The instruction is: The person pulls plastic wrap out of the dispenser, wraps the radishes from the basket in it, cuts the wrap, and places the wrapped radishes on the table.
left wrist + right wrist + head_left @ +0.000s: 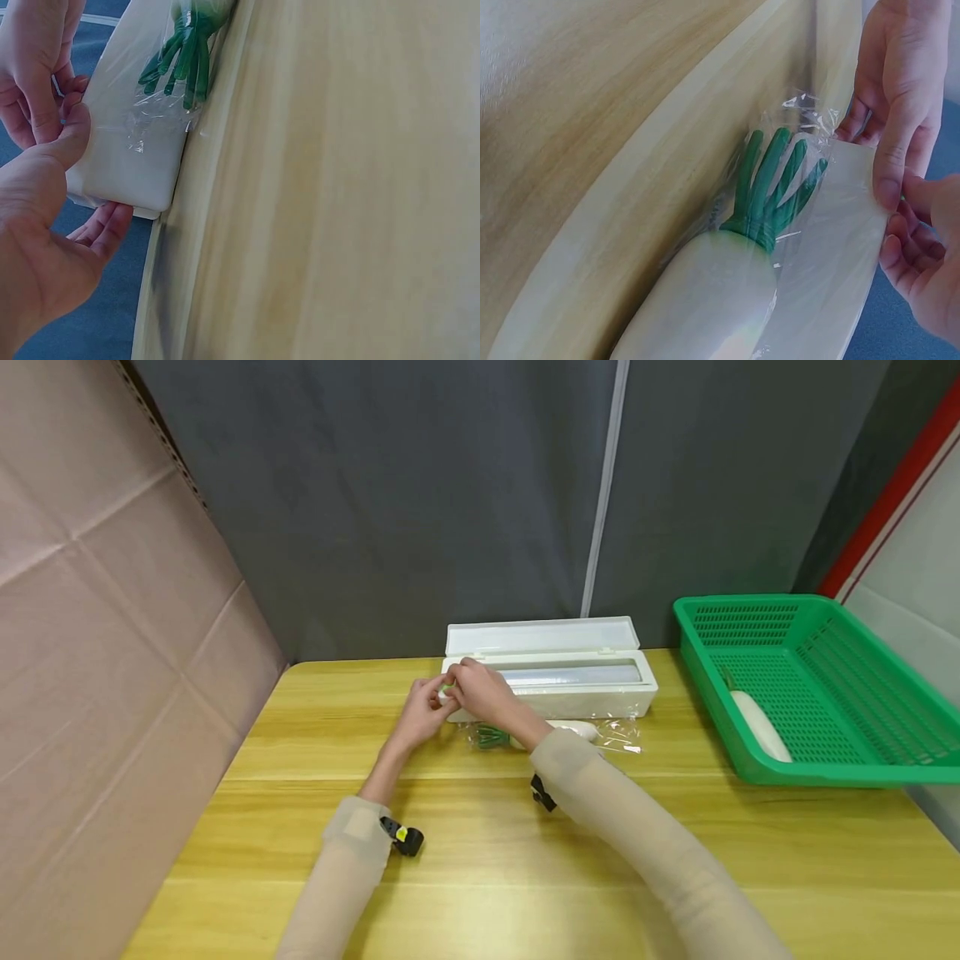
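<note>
A white cling film box (577,702) stands at the table's back with its lid (540,635) raised and a pale roll (573,675) inside. My left hand (420,714) holds the box's left end, its thumb on the front and other fingers at the end in the left wrist view. At that same corner, the curled fingers of my right hand (483,689) pinch a small green piece (446,690), mostly hidden by both hands. Along the box's front lies a white radish (712,300) with green stalks (769,187), covered in clear film (621,735).
To the right is a green plastic basket (840,770), with another white radish (761,727) lying along its left side. A dark grey curtain (412,510) hangs behind the wooden table (465,877). Pinkish cloth (112,652) covers the left side.
</note>
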Motion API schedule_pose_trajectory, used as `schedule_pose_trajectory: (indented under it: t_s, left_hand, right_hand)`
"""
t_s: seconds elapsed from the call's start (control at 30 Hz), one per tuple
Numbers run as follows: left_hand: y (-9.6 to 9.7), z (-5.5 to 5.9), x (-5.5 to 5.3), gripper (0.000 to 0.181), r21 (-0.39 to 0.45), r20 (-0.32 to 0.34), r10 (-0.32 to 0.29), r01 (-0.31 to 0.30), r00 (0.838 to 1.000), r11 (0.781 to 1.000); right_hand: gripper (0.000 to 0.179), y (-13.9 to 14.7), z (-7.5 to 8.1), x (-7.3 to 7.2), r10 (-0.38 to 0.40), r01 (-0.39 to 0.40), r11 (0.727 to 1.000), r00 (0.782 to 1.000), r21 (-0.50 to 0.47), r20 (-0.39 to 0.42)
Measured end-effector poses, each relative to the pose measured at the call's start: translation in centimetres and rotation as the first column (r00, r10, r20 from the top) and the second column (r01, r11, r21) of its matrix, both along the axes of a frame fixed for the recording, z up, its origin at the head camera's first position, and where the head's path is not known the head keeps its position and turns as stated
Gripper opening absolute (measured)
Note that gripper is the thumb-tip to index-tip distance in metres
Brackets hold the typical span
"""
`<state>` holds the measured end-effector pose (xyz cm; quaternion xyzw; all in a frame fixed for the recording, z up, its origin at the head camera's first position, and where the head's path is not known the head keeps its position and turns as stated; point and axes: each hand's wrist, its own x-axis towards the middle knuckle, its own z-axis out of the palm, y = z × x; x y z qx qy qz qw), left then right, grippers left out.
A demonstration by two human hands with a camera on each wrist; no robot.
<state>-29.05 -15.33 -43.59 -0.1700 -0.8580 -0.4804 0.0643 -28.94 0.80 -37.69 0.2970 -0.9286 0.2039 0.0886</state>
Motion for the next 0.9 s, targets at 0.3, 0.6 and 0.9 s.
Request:
schedule_pose_trajectory:
  t_s: [0.3, 0.6, 0.9]
  left_hand:
    - [-0.3, 0.6, -0.1, 0.045, -0.047, -0.005, -0.017, 0.017, 1.000, 0.999]
    - [-0.3, 0.9, -0.1, 0.045, -0.086, 0.014, 0.003, -0.002, 1.000, 0.996]
    - [0.0, 1.1, 0.3, 0.046, -0.111, 0.004, 0.017, -0.016, 1.000, 0.994]
  right_hand:
    - [0.012, 0.3, 0.2, -0.3, 0.027, -0.026, 1.000, 0.999, 0.015, -0.024]
    - [0.006, 0.4, 0.3, -0.3, 0.001, 0.000, 0.998, 0.999, 0.057, -0.032]
    - [0.007, 0.9, 0.3, -0.1, -0.021, 0.021, 0.998, 1.000, 0.064, -0.004]
